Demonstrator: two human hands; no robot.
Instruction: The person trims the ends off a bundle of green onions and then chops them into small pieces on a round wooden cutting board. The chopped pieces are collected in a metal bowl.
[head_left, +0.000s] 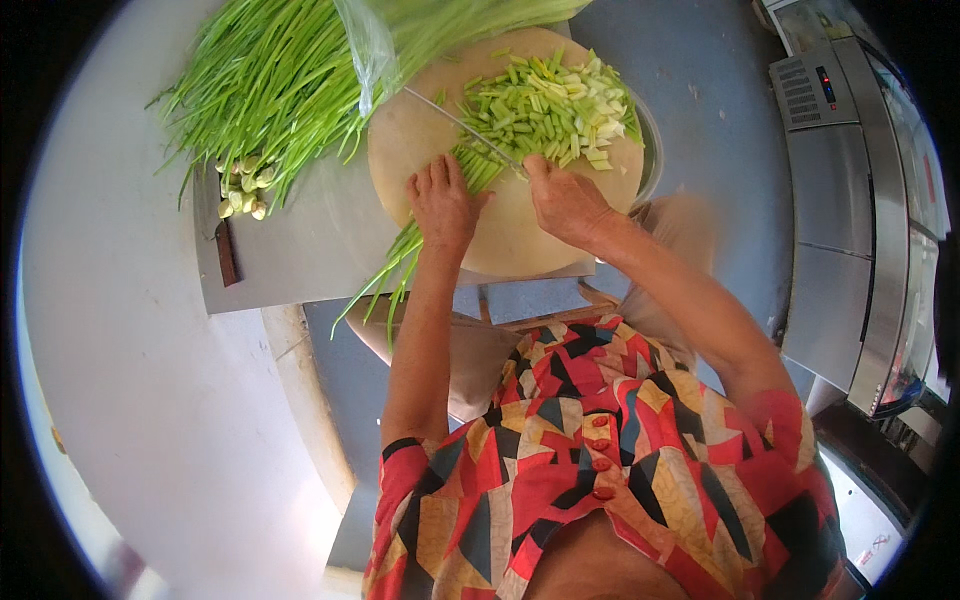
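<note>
My left hand (444, 201) presses on a bunch of long green stalks (405, 244), likely garlic greens or chives, on a round cutting board (517, 232). Their leafy ends hang over the table's near edge. My right hand (564, 196) grips the handle end of a knife (465, 126), whose blade lies across the bunch just beyond my left fingers. Cut green and pale pieces (547, 105) are heaped on the far right of the board. A large pile of uncut greens (277, 82) lies at the far left, partly beneath a clear plastic bag (371, 56).
The metal tabletop (315, 255) carries pale cut pieces (244, 187) and a dark-handled tool (226, 255) at the left. A metal basin rim (654, 150) shows beyond the board. A white wall (127, 262) borders the left; a steel appliance (832, 202) stands right.
</note>
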